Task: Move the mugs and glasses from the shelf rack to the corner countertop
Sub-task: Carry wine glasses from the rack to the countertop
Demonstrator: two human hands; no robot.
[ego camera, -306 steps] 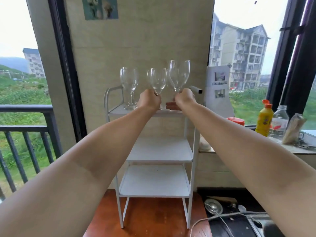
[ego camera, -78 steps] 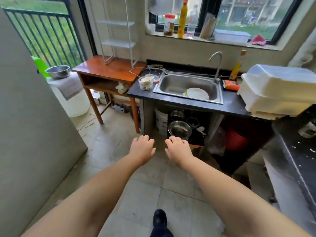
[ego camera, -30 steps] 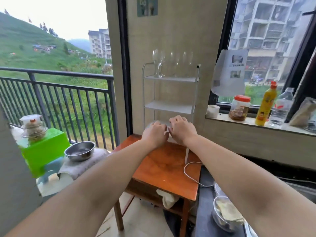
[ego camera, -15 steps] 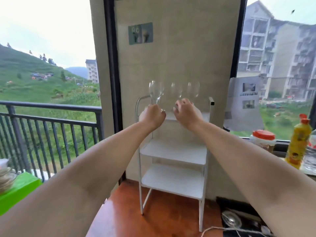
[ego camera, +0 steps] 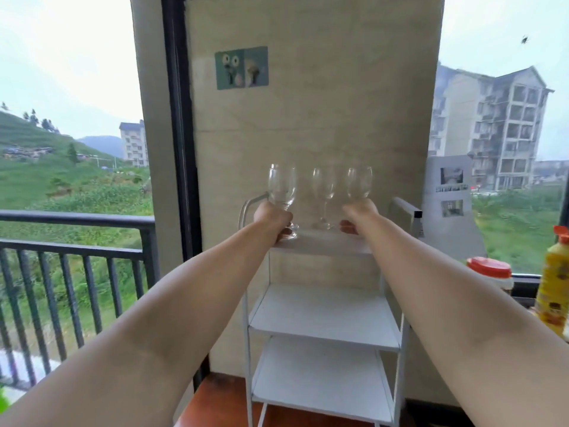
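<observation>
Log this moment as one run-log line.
left hand: grips left glass | right hand: grips right glass | middle glass: untouched

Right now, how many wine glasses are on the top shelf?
3, none seen elsewhere: left glass in the left hand, middle glass standing free, right glass above the right hand.

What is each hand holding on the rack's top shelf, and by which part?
The left hand grips the left wine glass by its stem. The right hand grips the right wine glass by its stem, below the bowl.
</observation>
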